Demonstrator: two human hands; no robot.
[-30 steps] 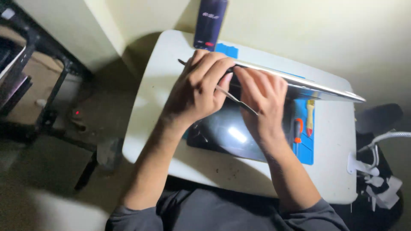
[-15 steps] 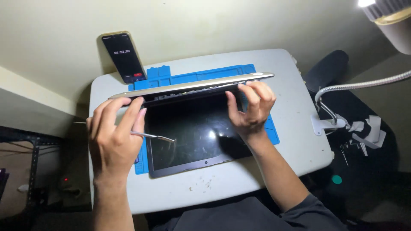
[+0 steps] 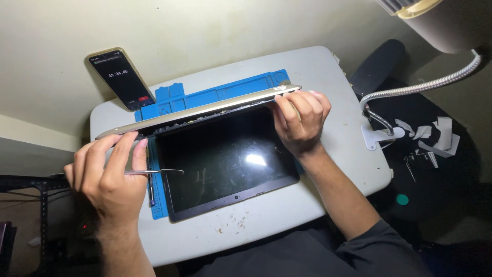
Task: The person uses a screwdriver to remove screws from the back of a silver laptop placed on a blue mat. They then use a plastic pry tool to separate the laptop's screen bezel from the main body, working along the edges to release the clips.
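Observation:
An opened laptop lies on a blue work mat (image 3: 215,95), its dark screen (image 3: 225,159) flat toward me and its silver base (image 3: 200,110) tilted up on edge behind it. My left hand (image 3: 107,177) holds metal tweezers (image 3: 159,172) and its fingers touch the base's left end. My right hand (image 3: 300,120) grips the right end of the base, fingers curled over its edge.
The mat sits on a small white table (image 3: 328,77). A phone (image 3: 120,77) with a lit timer leans against the wall at the back left. A gooseneck lamp (image 3: 415,90) is clamped at the right edge. A dark shelf frame (image 3: 31,205) stands left.
The view has swung from the left side to straight over the table. My left hand slid left to the base's end with the tweezers; my right hand keeps its grip on the right end.

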